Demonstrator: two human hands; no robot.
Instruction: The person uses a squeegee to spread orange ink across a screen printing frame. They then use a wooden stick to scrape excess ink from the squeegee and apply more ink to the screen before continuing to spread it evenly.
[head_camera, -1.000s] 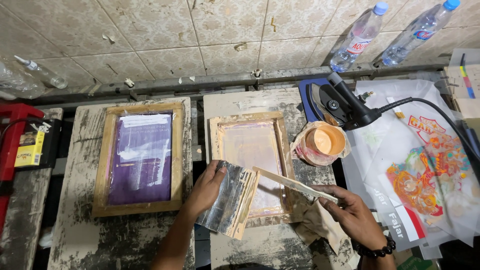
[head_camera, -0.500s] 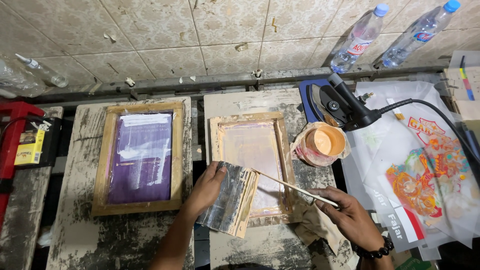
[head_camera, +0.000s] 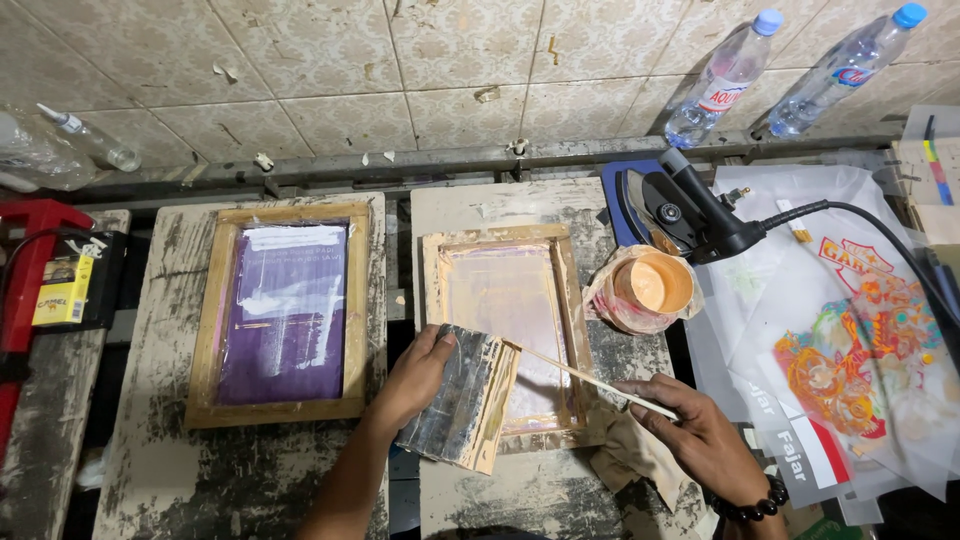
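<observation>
My left hand (head_camera: 418, 377) grips a flat, ink-smeared wooden squeegee (head_camera: 462, 398), tilted over the lower left corner of a wooden screen frame (head_camera: 566, 281) with a pale pinkish mesh. My right hand (head_camera: 700, 441) pinches a thin wooden stick (head_camera: 585, 377). The stick's far tip touches the squeegee's upper edge. A crumpled rag (head_camera: 630, 452) lies under my right hand. A plastic-wrapped cup of orange ink (head_camera: 652, 284) stands just right of the frame.
A second wooden frame with purple mesh (head_camera: 284, 312) lies on the left board. A dark clothes iron (head_camera: 660, 208) with a black cable, printed transparent films (head_camera: 850, 350), two water bottles (head_camera: 725, 78) by the tiled wall, and a red tool (head_camera: 25, 270) surround the boards.
My right hand has turned the stick and drawn it lower, so it now looks thin and edge-on. The left hand and squeegee have barely moved.
</observation>
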